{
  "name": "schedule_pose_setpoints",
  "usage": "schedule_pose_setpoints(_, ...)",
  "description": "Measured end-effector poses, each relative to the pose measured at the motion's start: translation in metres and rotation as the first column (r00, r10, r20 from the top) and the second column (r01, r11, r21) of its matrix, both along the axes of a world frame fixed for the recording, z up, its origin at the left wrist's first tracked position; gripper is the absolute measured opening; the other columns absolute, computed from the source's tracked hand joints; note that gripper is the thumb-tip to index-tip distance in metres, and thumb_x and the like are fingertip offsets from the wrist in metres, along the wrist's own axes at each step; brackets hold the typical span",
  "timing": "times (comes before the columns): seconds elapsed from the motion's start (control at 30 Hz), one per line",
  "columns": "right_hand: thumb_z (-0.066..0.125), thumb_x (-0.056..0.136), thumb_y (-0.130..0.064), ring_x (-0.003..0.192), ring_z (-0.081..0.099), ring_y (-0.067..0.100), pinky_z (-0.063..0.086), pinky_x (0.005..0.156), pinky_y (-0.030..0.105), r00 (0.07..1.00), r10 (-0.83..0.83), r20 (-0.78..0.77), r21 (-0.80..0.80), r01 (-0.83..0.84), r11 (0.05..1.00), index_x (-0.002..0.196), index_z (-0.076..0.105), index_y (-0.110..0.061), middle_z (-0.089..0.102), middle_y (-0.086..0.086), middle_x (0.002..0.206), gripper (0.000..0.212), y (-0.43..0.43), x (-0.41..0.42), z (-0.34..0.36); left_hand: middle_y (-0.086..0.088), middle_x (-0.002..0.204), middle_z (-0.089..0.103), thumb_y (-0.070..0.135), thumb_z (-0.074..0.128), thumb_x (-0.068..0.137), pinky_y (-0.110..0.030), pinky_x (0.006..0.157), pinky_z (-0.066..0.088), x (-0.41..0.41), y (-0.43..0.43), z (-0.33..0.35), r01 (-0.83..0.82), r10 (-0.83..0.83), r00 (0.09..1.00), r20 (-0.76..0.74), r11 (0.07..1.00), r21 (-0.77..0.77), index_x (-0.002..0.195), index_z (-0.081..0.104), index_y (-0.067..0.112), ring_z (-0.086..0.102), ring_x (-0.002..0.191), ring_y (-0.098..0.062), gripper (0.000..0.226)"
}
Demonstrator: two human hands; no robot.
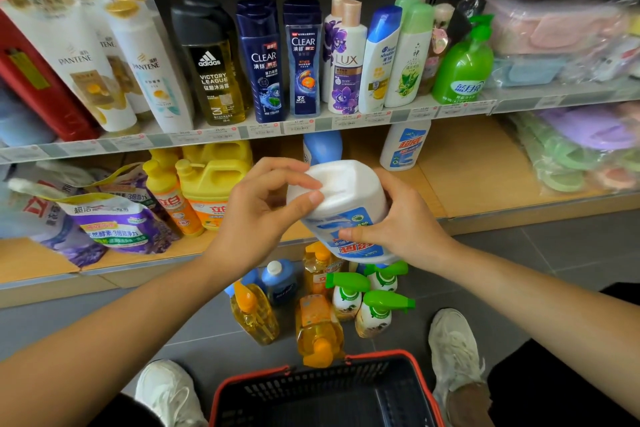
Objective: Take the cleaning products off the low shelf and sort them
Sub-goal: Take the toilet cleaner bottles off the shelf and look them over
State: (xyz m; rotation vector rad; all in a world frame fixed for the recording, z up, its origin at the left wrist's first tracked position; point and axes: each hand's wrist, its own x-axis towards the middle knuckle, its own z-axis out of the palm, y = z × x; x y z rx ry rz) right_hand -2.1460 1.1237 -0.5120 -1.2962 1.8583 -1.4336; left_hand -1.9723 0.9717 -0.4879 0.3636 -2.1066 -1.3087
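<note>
Both my bare forearms reach in from the near corners and meet at mid-scene. My left hand (263,204) is raised, palm turned right, its fingers (313,198) curled and pinching the upturned base of the white bottle (346,204). My right hand (401,222) wraps the bottle's right side, thumb laid across the label, the remaining fingers hidden behind. Both wrists are bent slightly inward. Near, my two shoes flank the arms.

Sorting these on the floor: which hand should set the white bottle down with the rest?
Probably the right hand: it wraps the white bottle's labelled body, while the left hand only pinches its base.
</note>
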Motion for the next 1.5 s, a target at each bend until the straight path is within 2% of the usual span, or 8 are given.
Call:
schedule_pose_setpoints(0.2,0.092,0.066,-0.021,0.108,0.067,0.005,0.059,0.082,0.024,0.998,0.052,-0.032,0.029,-0.051,0.998,0.128,0.056,-0.027,0.068,-0.017,0.113,0.072,0.001,0.005,0.001,-0.005,0.094,0.069,0.038,0.079,0.070,-0.027,0.064,0.055,-0.005,-0.009,0.000,-0.103,0.051,0.989,0.142,0.917,0.385,0.099,0.066,0.016,0.067,0.084,-0.020,0.039)
schedule_pose_setpoints(0.4,0.092,0.065,-0.021,0.105,0.071,0.011,0.062,0.081,0.033,0.996,0.036,0.078,0.045,-0.039,0.998,0.129,0.057,-0.024,0.073,-0.009,0.113,0.073,0.001,0.001,-0.002,0.000,0.093,0.076,0.017,0.067,0.094,-0.021,0.066,0.056,-0.005,-0.013,-0.001,-0.061,0.037,0.998,0.059,0.876,0.478,0.101,0.075,0.016,0.071,0.083,-0.010,0.011)
schedule_pose_setpoints(0.63,0.089,0.066,-0.017,0.106,0.072,0.030,0.058,0.088,0.059,0.929,0.032,0.369,0.014,-0.039,0.999,0.124,0.059,-0.013,0.074,0.009,0.115,0.066,-0.004,-0.006,-0.001,0.011,0.122,0.072,0.016,0.050,0.103,-0.018,0.085,0.055,-0.001,-0.009,0.002,0.059,-0.040,0.998,-0.054,0.902,0.427,0.124,0.067,0.028,0.066,0.117,-0.008,0.029)
schedule_pose_setpoints(0.97,0.083,0.070,-0.015,0.106,0.072,0.031,0.060,0.084,0.052,0.845,0.009,0.534,0.029,-0.029,0.999,0.126,0.060,-0.011,0.074,0.009,0.116,0.061,-0.005,-0.003,0.000,0.005,0.134,0.066,0.010,0.055,0.097,-0.022,0.092,0.055,0.001,-0.010,-0.007,0.190,-0.168,0.981,-0.102,0.942,0.276,0.148,0.044,0.020,0.059,0.129,-0.014,0.054)
schedule_pose_setpoints(1.07,0.083,0.070,-0.017,0.106,0.072,0.031,0.060,0.085,0.052,0.846,-0.013,0.534,0.016,0.005,1.000,0.127,0.060,-0.011,0.073,0.010,0.117,0.061,-0.005,-0.003,0.002,0.000,0.135,0.066,0.007,0.059,0.094,-0.027,0.088,0.058,0.001,-0.009,-0.019,0.212,-0.214,0.976,-0.028,0.923,0.322,0.148,0.043,0.021,0.063,0.124,-0.018,0.058)
schedule_pose_setpoints(1.27,0.088,0.065,-0.015,0.104,0.073,0.031,0.059,0.084,0.056,0.848,-0.094,0.521,-0.030,0.128,0.991,0.124,0.057,-0.015,0.074,0.009,0.115,0.066,-0.005,-0.005,0.007,0.008,0.116,0.074,0.032,0.065,0.086,-0.022,0.075,0.058,0.003,-0.002,-0.050,0.146,-0.275,0.920,0.280,0.902,0.406,0.125,0.061,0.029,0.070,0.109,-0.011,0.040)
schedule_pose_setpoints(1.4,0.083,0.075,-0.004,0.105,0.072,0.031,0.060,0.083,0.053,0.816,-0.118,0.565,-0.073,0.192,0.979,0.124,0.055,-0.014,0.073,0.010,0.116,0.057,-0.003,-0.007,0.008,0.010,0.125,0.069,0.035,0.070,0.089,-0.031,0.095,0.057,-0.001,0.008,-0.072,0.141,-0.365,0.820,0.442,0.876,0.461,0.133,0.057,0.027,0.065,0.117,-0.010,0.046)
schedule_pose_setpoints(1.5,0.081,0.079,-0.003,0.106,0.072,0.031,0.061,0.081,0.051,0.785,-0.135,0.605,-0.080,0.228,0.970,0.123,0.055,-0.017,0.072,0.009,0.118,0.053,0.000,-0.012,0.010,0.018,0.120,0.071,0.041,0.064,0.092,-0.032,0.094,0.056,-0.006,0.018,-0.081,0.115,-0.459,0.778,0.429,0.775,0.621,0.127,0.059,0.033,0.066,0.113,-0.004,0.035)
